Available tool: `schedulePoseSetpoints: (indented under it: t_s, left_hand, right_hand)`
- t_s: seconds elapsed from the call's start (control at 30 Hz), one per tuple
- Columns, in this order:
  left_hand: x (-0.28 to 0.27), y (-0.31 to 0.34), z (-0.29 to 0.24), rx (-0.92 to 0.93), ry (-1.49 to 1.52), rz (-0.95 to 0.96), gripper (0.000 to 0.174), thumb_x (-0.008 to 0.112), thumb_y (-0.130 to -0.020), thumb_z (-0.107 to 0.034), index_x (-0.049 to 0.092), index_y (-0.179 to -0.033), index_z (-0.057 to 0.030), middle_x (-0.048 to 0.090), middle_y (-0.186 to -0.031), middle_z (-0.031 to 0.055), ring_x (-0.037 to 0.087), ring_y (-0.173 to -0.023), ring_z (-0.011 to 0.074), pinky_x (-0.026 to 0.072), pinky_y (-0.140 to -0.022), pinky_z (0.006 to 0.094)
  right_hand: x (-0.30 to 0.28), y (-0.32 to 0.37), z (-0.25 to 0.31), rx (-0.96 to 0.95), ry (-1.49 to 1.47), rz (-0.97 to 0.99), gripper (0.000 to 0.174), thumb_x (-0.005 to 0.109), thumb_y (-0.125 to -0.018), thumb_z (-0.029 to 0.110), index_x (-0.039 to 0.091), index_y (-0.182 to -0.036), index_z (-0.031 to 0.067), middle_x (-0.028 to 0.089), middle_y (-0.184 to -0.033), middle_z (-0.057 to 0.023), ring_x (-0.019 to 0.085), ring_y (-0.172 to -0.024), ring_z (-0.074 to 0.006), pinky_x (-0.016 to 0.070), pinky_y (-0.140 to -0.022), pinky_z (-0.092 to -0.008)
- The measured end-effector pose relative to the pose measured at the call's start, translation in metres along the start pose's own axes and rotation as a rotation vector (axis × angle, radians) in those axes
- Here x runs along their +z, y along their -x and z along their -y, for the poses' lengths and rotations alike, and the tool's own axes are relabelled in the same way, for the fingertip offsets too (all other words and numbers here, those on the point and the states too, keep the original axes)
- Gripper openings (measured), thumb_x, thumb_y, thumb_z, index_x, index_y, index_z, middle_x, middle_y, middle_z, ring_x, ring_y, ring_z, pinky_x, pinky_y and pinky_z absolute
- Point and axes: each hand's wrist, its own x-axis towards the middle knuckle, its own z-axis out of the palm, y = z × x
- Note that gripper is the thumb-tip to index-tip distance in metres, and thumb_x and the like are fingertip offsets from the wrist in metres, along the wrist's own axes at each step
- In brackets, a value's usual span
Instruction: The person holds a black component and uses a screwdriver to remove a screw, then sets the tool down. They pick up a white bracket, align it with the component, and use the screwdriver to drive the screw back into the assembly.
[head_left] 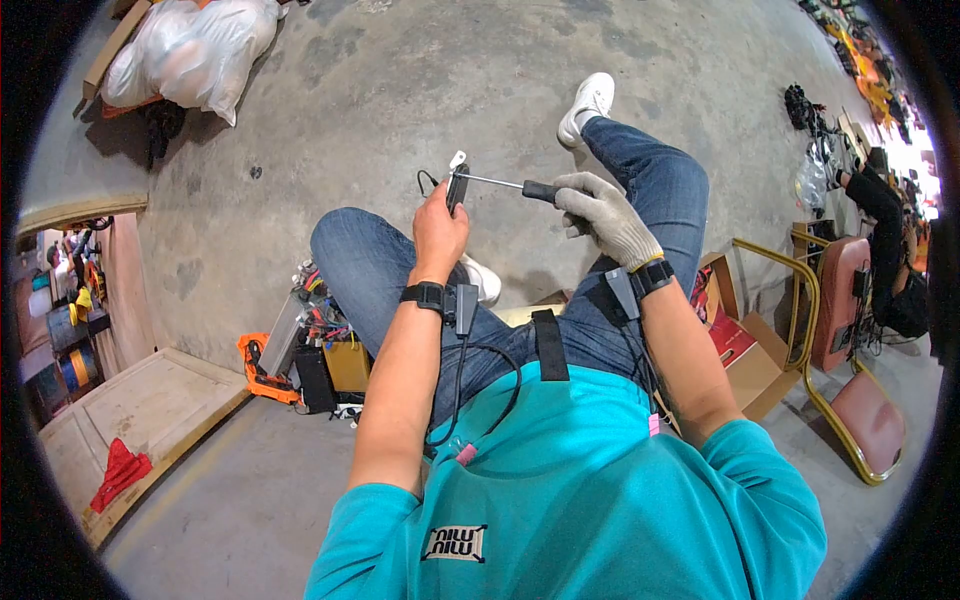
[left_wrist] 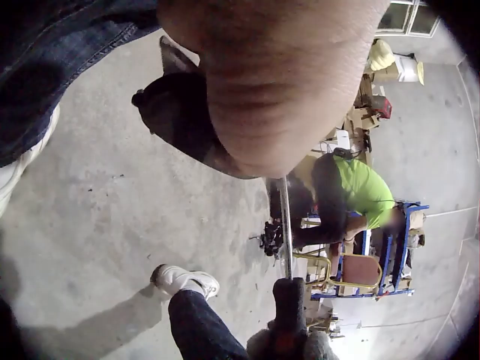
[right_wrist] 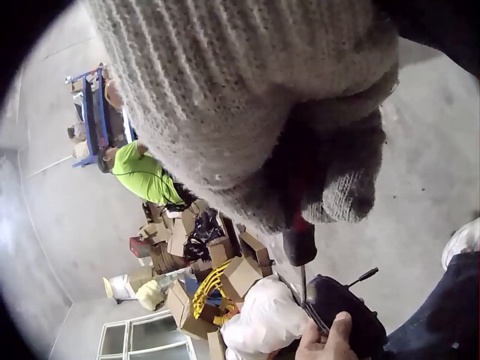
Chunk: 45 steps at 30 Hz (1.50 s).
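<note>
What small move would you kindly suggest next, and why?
Probably a slight twist of the screwdriver, since the gloved right grip holds it and its far end appears to meet the black device held in the bare left grip.

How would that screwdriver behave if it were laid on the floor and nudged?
The screwdriver would probably stay stiff, since its straight shaft looks like metal. The handle is much thicker than the shaft, so it may rest tilted and, if nudged, roll in a curve. The floor looks hard and bare, so little would likely stop it.
</note>
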Motion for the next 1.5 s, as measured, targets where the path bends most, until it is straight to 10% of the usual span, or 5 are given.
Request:
schedulePoseSetpoints:
  t_s: [0.17, 0.33, 1.03, 1.33, 1.5]
  left_hand:
    - [0.003, -0.003, 0.008, -0.158, 0.108, -0.101, 0.039, 0.064, -0.084, -0.012, 0.059, -0.121, 0.0005, 0.069, -0.102, 0.0275, 0.066, -0.097, 0.0455, 0.0523, -0.085, 0.0491]
    - [0.011, -0.013, 0.024, -0.519, 0.707, 0.006, 0.031, 0.065, -0.086, -0.002, 0.058, -0.116, 0.0056, 0.069, -0.100, 0.0106, 0.067, -0.084, 0.0160, 0.0543, -0.073, 0.0296]
    - [0.018, -0.011, 0.033, -0.767, 0.780, 0.104, 0.046, 0.059, -0.087, 0.003, 0.049, -0.132, 0.0058, 0.068, -0.103, 0.0131, 0.068, -0.082, 0.0182, 0.0549, -0.070, 0.0308]
    - [0.018, -0.012, 0.031, -0.877, 0.807, 0.125, 0.081, 0.051, -0.087, 0.012, 0.016, -0.157, -0.0095, 0.063, -0.116, 0.0200, 0.068, -0.089, 0.0225, 0.0573, -0.074, 0.0322]
    - [0.013, -0.014, 0.023, -0.829, 0.913, 0.140, 0.066, 0.047, -0.091, 0.012, 0.034, -0.152, -0.0111, 0.062, -0.120, 0.0193, 0.070, -0.094, 0.0228, 0.0582, -0.077, 0.0313]
  right_hand:
    - [-0.009, -0.008, -0.006, 0.002, -0.079, -0.120, 0.042, 0.067, -0.093, 0.025, 0.060, -0.123, -0.0034, 0.061, -0.087, -0.0026, 0.058, -0.067, -0.0086, 0.0501, -0.062, -0.0236]
    - [-0.007, -0.039, 0.001, 0.043, 0.175, -0.079, 0.034, 0.065, -0.091, 0.023, 0.067, -0.110, -0.0051, 0.058, -0.076, -0.0023, 0.058, -0.065, -0.0104, 0.0502, -0.061, -0.0251]
    - [0.015, -0.179, -0.142, 0.228, 0.559, -0.158, 0.050, 0.074, -0.074, 0.033, 0.069, -0.106, -0.0043, 0.073, -0.090, -0.0240, 0.073, -0.083, -0.0335, 0.0559, -0.079, -0.0399]
    - [0.030, -0.197, -0.149, 0.359, 0.516, -0.116, 0.039, 0.082, -0.072, 0.032, 0.074, -0.091, -0.0021, 0.074, -0.082, -0.0176, 0.072, -0.076, -0.0271, 0.0551, -0.073, -0.0358]
    - [0.030, -0.192, -0.131, 0.412, 0.423, -0.065, 0.038, 0.081, -0.075, 0.031, 0.074, -0.093, -0.0015, 0.074, -0.080, -0.0152, 0.071, -0.072, -0.0226, 0.0543, -0.067, -0.0349]
